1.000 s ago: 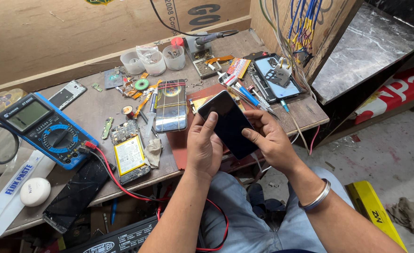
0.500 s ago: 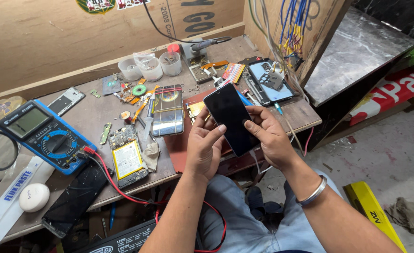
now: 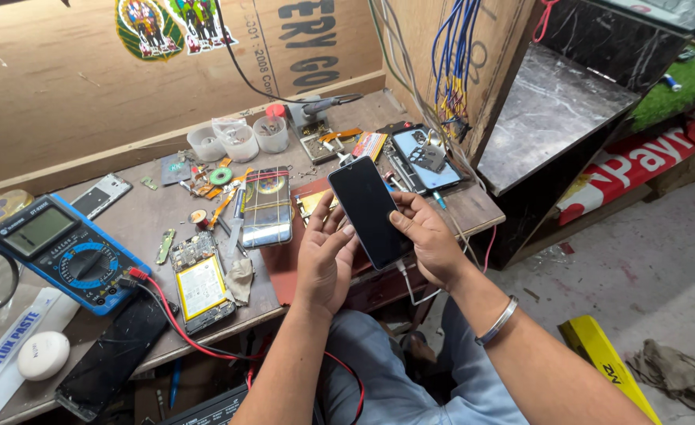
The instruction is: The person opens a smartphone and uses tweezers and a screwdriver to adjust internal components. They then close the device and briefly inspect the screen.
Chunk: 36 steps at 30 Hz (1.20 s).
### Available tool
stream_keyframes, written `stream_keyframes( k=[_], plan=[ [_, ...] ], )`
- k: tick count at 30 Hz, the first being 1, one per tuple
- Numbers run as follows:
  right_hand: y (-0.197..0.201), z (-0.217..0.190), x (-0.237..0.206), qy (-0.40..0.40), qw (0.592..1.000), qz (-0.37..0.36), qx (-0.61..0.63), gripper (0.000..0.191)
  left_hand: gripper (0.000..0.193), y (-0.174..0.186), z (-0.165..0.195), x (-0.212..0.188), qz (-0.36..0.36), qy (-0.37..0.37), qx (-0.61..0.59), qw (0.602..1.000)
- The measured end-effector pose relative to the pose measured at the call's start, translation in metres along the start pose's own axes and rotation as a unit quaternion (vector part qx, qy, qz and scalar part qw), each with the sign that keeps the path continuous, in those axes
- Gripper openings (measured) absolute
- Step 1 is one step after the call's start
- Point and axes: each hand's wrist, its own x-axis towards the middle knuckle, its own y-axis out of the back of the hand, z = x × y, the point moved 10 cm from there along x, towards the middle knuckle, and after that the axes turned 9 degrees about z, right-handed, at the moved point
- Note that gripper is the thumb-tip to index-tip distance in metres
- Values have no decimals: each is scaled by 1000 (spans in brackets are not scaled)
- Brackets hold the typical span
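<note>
A black smartphone (image 3: 367, 207) with a dark screen is held up over the front edge of the workbench (image 3: 151, 212). My right hand (image 3: 430, 240) grips it along its right side and lower end, thumb on the glass. My left hand (image 3: 325, 250) rests against the phone's left edge with fingers spread, palm open toward it. A steel bangle (image 3: 497, 321) sits on my right wrist.
On the bench lie a blue multimeter (image 3: 68, 252) with red lead, an opened phone with yellow battery (image 3: 199, 285), a phone bound with rubber bands (image 3: 266, 205), a black screen panel (image 3: 111, 354), small plastic cups (image 3: 237, 140), and loose parts. Wires (image 3: 450, 71) hang at the right.
The view has shifted, and the phone has been tilted more upright and lifted slightly. Both hands stay on it, the left fingers spreading along its edge.
</note>
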Motion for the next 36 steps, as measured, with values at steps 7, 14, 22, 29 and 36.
stream_keyframes(
  k=[7, 14, 22, 29, 36],
  plan=[
    [5, 3, 1, -12, 1000, 24, -4, 35, 84, 8, -4, 2, 27, 0, -6, 1000],
    [6, 7, -3, -37, 999, 36, 16, 36, 82, 11, -4, -2, 35, -6, -13, 999],
    [9, 9, -6, -60, 998, 33, 8, 38, 83, 16, -1, -19, 48, -28, -1, 998],
    [8, 12, -8, -114, 992, 30, 48, 44, 69, 15, 12, -46, 89, -127, 103, 983],
    [2, 7, -12, -152, 987, 26, 45, 48, 33, 11, 14, -76, 110, -218, 266, 932]
  ],
)
